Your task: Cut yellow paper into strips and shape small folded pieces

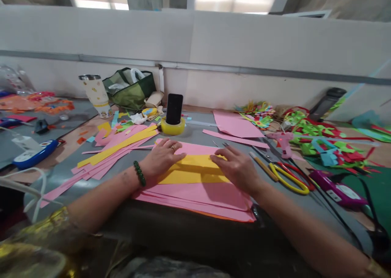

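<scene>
A yellow paper sheet [195, 170] lies across a stack of pink paper [201, 194] in front of me. My left hand [163, 159], with a ring and a green bead bracelet, has its fingers curled at the sheet's far left corner, the thumb along the edge. At the far right corner, my right hand [236, 168] pinches the same edge between thumb and fingers. A shadow band runs over the yellow sheet, which looks slightly bent there. Both palms hide parts of the sheet's sides.
Left lie pink and yellow paper strips [119, 147]. A phone [174, 109] stands in a yellow tape roll [172, 127]. Right are yellow-handled scissors [288, 180], a pink glue gun [284, 141], a purple power strip [337, 188] and colourful paper cuttings [326, 143]. A tumbler [96, 96] stands back left.
</scene>
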Demonstrator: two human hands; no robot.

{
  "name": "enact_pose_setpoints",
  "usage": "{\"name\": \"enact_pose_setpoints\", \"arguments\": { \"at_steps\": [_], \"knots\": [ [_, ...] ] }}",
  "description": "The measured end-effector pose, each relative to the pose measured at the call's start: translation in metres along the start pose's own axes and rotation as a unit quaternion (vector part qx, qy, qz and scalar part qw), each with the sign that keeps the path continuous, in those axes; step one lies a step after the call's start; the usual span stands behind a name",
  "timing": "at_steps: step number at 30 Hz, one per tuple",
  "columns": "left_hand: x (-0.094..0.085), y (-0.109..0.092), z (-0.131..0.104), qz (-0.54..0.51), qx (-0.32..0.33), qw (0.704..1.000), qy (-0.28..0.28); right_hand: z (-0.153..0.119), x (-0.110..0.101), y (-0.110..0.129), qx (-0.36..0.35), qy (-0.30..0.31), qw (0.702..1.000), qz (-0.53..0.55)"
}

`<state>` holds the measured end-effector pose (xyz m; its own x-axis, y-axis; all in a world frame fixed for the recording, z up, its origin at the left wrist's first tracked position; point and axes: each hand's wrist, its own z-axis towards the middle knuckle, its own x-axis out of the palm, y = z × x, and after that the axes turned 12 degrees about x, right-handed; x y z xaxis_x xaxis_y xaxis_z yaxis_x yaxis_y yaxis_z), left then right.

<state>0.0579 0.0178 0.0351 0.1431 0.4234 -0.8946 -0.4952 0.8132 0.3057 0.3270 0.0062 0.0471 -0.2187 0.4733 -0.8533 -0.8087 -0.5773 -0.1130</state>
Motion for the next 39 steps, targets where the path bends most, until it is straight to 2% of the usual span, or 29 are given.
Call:
{"name": "enact_pose_setpoints", "arguments": {
  "at_steps": [2,4,6,9,12,15,20,26,32,34,36,39],
  "knots": [
    [0.006,-0.006,-0.005,0.007,0.011,0.999,0.046,-0.009,0.011,0.001,-0.049,0.034,0.998,-0.029],
    [0.006,-0.012,-0.006,0.005,-0.010,0.997,0.073,-0.014,0.018,0.001,-0.066,0.065,0.995,-0.030],
    [0.002,-0.017,-0.003,-0.003,-0.034,0.997,0.073,-0.016,0.022,0.001,-0.066,0.080,0.994,-0.022],
    [-0.003,-0.025,0.008,-0.035,-0.016,0.997,0.072,-0.016,0.022,-0.001,-0.065,0.090,0.994,-0.002],
    [0.002,-0.030,0.021,-0.063,0.001,0.993,0.095,-0.016,0.021,-0.003,-0.059,0.095,0.993,0.023],
    [0.010,-0.031,0.027,-0.068,-0.014,0.991,0.110,-0.018,0.023,-0.005,-0.032,0.096,0.993,0.059],
    [0.011,-0.028,0.028,-0.071,-0.029,0.992,0.097,-0.020,0.024,-0.005,0.041,0.094,0.989,0.111],
    [0.013,-0.027,0.036,-0.038,0.044,0.995,0.078,-0.018,0.022,-0.003,0.022,0.086,0.992,0.093],
    [0.022,-0.027,0.045,-0.063,0.050,0.995,0.060,-0.020,0.021,-0.005,0.023,0.110,0.990,0.083],
    [0.023,-0.026,0.044,-0.081,0.034,0.995,0.055,-0.020,0.021,-0.005,0.046,0.112,0.987,0.108],
    [0.023,-0.023,0.042,-0.133,-0.010,0.990,0.044,-0.020,0.022,-0.004,0.086,0.112,0.978,0.151],
    [0.023,-0.016,0.040,-0.250,-0.099,0.963,0.023,-0.019,0.026,-0.004,0.153,0.107,0.958,0.219]
  ]
}}
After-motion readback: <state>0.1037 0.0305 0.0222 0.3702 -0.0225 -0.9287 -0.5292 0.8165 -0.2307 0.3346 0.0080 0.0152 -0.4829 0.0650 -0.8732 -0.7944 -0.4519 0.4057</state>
